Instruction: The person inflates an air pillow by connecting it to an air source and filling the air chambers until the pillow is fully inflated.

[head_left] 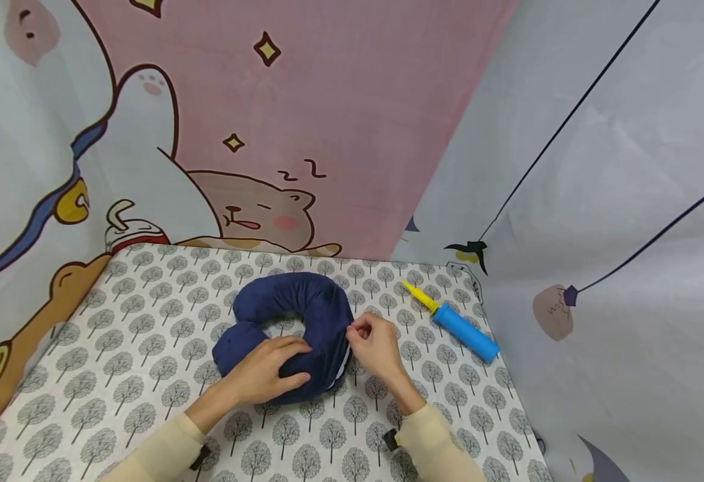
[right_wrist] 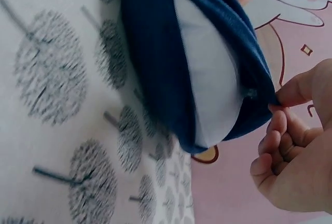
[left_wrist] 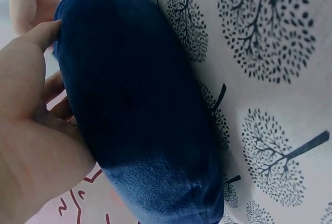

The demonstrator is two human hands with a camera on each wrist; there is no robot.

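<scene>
A navy-blue U-shaped neck pillow [head_left: 326, 311] lies on the tree-print cloth, its curved side to the right. My left hand [head_left: 273, 365] rests on its near part, thumb and fingers spread apart; in the left wrist view the thumb touches the upper edge of the pillow [left_wrist: 129, 79]. At the curved side my right hand [head_left: 378, 345] pinches the edge of the blue cover between thumb and index finger. The right wrist view shows that edge drawn away from a long slit, where a white inner [right_wrist: 210, 73] is exposed.
A blue hand pump [head_left: 466, 333] with a yellow nozzle [head_left: 419, 295] lies to the right of the pillow. Tree-print cloth [head_left: 165, 335] covers the tabletop. Printed cartoon curtains [head_left: 339, 120] hang behind and at both sides.
</scene>
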